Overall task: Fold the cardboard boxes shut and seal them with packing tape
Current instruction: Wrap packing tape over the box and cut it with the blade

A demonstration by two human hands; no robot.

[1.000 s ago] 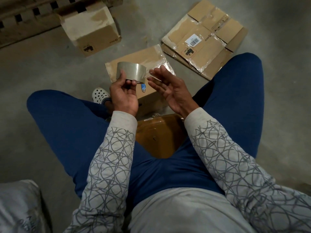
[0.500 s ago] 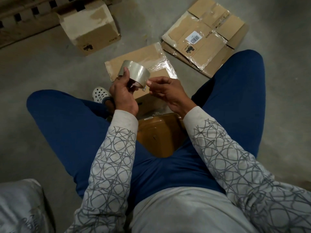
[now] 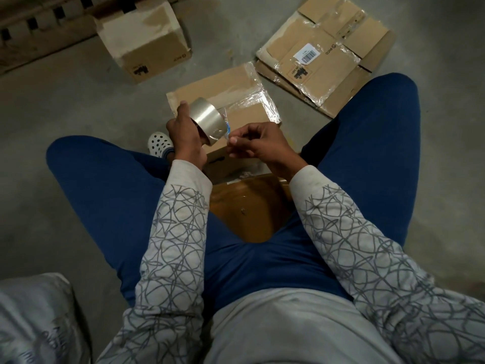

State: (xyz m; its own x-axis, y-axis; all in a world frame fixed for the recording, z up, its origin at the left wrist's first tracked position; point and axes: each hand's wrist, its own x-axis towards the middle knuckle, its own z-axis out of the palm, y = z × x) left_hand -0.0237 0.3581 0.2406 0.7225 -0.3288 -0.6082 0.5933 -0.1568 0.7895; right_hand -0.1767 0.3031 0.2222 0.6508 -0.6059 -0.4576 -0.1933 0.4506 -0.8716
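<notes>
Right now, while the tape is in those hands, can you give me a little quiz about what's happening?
1. True or false: the left hand holds the tape roll.
2. What does the right hand pinch? A) the tape end B) scissors C) a marker
3. Fill in: the flattened cardboard with the barcode label lies on the ____.
Key: 1 true; 2 A; 3 floor.
</notes>
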